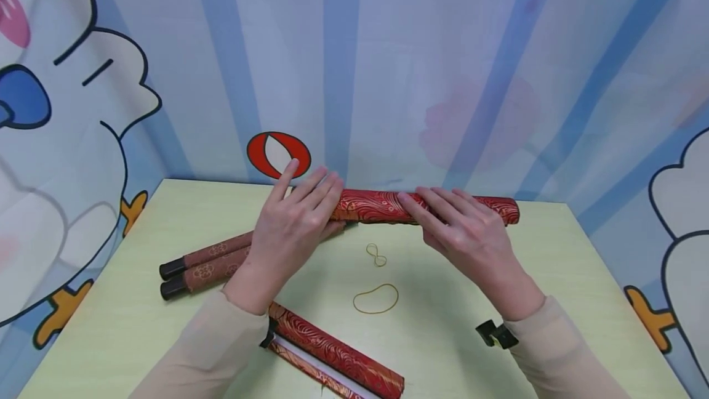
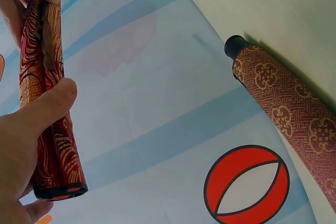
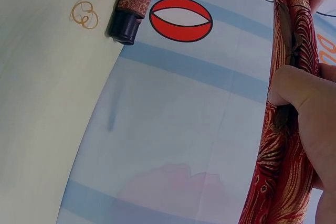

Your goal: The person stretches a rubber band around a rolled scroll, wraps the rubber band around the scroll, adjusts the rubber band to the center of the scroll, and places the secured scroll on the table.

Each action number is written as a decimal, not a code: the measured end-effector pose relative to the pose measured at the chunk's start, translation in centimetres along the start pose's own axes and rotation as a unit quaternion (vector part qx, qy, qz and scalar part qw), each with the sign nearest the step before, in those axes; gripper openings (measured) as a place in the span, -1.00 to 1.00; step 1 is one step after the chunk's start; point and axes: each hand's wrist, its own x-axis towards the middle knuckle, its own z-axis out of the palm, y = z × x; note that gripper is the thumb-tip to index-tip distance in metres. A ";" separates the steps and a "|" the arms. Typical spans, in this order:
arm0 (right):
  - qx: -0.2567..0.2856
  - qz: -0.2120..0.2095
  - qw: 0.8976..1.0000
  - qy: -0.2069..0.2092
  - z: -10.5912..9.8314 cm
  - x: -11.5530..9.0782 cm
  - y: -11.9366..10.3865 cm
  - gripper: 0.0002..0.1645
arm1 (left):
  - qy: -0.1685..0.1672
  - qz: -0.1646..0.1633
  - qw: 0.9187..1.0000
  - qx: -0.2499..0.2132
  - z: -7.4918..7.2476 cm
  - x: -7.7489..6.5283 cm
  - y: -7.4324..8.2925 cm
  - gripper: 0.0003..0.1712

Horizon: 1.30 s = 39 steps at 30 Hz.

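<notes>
My left hand and right hand both grip a red-and-gold brocade roll, held roughly level above the back of the table. In the left wrist view, the left thumb lies along the roll near its dark-edged end. A dark strip runs along its side there. The right thumb presses on the same roll in the right wrist view, beside the dark strip. Palms and several fingertips are hidden behind the roll.
Two brown patterned rolls with black ends, one brown roll nearer, lie left, partly behind my left arm. Another red brocade piece with a white strip lies in front. Two rubber bands, a twisted band and a looped band, lie mid-table.
</notes>
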 end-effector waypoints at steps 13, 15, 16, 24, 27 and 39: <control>0.002 -0.001 1.000 0.005 0.4 -0.1 0.3 -0.28 | -0.012 -0.020 1.000 0.003 -0.4 -0.5 -0.8 -0.08; 0.001 -0.002 1.000 0.003 0.3 0.0 0.3 -0.28 | -0.005 -0.018 1.000 0.001 -0.3 -0.4 -0.6 -0.12; 0.000 -0.002 1.000 0.003 0.3 0.0 0.2 -0.27 | -0.001 -0.017 1.000 -0.001 -0.3 -0.3 -0.5 -0.13; -0.003 -0.007 1.000 0.014 0.2 0.4 -0.1 -0.21 | 0.012 -0.004 1.000 -0.011 -0.1 0.3 0.4 -0.17; -0.002 -0.004 1.000 0.012 0.1 0.4 0.0 -0.23 | 0.010 -0.008 1.000 -0.005 0.0 0.3 0.4 -0.14; -0.002 0.000 1.000 0.014 0.1 0.0 0.2 -0.27 | -0.017 -0.031 0.999 -0.018 -0.6 0.3 -0.3 -0.16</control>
